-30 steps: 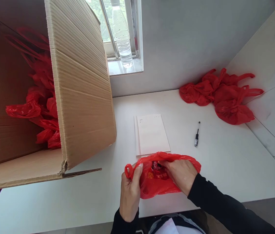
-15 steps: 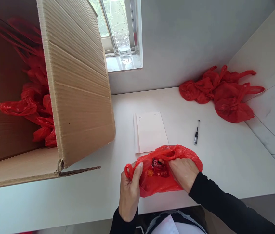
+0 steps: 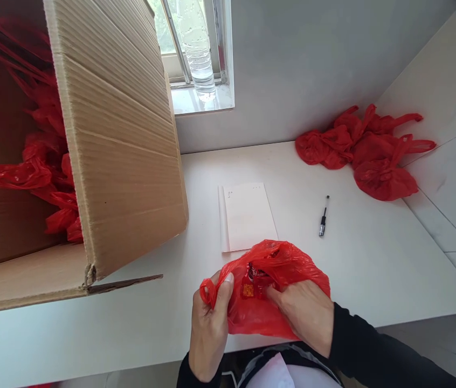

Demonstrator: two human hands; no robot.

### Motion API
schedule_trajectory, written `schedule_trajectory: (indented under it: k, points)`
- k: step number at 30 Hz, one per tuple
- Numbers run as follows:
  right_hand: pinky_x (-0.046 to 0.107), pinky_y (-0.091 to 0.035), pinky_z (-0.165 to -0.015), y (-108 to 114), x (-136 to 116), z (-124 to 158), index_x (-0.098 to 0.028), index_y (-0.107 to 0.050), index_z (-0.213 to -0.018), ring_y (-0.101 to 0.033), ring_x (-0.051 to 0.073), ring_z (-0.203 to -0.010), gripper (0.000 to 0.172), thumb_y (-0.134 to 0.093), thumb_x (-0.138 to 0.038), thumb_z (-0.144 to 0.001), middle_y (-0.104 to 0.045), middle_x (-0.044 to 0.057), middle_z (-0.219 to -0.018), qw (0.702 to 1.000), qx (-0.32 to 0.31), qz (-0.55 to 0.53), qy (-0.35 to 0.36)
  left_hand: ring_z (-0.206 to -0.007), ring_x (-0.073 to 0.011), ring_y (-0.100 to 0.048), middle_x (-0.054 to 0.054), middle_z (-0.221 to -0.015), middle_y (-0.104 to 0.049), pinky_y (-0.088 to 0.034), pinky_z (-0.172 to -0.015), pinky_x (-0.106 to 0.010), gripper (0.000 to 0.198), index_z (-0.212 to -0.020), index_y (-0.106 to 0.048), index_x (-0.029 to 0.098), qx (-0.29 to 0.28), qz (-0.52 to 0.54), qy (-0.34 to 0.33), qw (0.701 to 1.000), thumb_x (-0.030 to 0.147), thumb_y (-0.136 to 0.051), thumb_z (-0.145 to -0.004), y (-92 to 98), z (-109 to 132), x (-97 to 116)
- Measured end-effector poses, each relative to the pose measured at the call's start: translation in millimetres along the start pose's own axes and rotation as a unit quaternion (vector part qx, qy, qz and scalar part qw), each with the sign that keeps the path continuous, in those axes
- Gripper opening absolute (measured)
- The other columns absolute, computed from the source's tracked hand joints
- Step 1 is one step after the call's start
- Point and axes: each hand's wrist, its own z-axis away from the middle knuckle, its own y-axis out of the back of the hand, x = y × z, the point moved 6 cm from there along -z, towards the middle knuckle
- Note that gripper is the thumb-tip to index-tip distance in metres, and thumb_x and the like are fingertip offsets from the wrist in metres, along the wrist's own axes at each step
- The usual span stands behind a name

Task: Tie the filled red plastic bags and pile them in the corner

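Hands [image 3: 252,318] around bag [image 3: 276,280] (packets inside)

Only print in view: yellow characters on a packet inside the red bag [image 3: 276,280], between both hands, too blurred to read. Paper sheet [image 3: 248,215] beyond the hands has tiny marks at its top edge, illegible.

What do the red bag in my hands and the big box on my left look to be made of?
The red bag, gripped by the left hand and right hand, looks like thin glossy plastic film: it crinkles, shines, and lets a printed packet show through. The box looks like matte brown corrugated cardboard, going by its ribbed faces and raw edge.
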Motion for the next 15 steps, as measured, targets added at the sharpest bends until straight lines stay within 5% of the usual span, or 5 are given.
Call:
schedule_trajectory:
  k: [5,9,12,15]
  points:
    - [0.033,-0.034,-0.049,18,10,12,-0.025,-0.048,-0.138,-0.070,0.024,-0.064,0.043,-0.045,-0.022,-0.095,-0.073,0.002,-0.075,0.997,0.049,-0.011,-0.058,-0.078,-0.0208,-0.066,-0.005,-0.097,-0.073,-0.054,-0.071,-0.028,0.043,-0.115,-0.069,0.024,0.012,-0.062,0.021,0.998,0.050,-0.068,-0.081,3.1,24,11]
    - [0.033,-0.030,-0.048,9,23,4,-0.022,-0.057,-0.127,-0.071,0.028,-0.065,0.035,-0.054,-0.027,-0.093,-0.073,0.005,-0.071,0.995,0.015,0.006,-0.098,-0.080,-0.0235,-0.068,-0.006,-0.098,-0.075,-0.056,-0.071,-0.030,0.056,-0.127,-0.065,0.032,0.075,-0.135,0.023,0.988,0.052,-0.073,-0.075,13.0,44,7]
    - [0.033,-0.034,-0.052,9,24,4,-0.024,-0.063,-0.106,-0.071,0.024,-0.071,0.022,-0.042,-0.023,-0.098,-0.074,0.003,-0.080,0.996,0.011,-0.029,-0.079,-0.098,-0.0274,-0.067,-0.007,-0.108,-0.072,-0.057,-0.078,-0.032,0.037,-0.112,-0.074,0.036,0.036,-0.157,-0.056,0.985,0.047,-0.071,-0.078,9.7,49,14]
    - [0.033,-0.039,-0.057,18,26,7,-0.027,-0.059,-0.112,-0.071,0.023,-0.074,0.023,-0.039,-0.029,-0.100,-0.075,0.001,-0.086,0.993,0.069,-0.062,-0.069,-0.084,-0.0230,-0.066,-0.006,-0.101,-0.071,-0.056,-0.068,-0.029,0.032,-0.115,-0.072,0.039,-0.036,-0.152,-0.149,0.976,0.039,-0.066,-0.084,6.2,49,24]
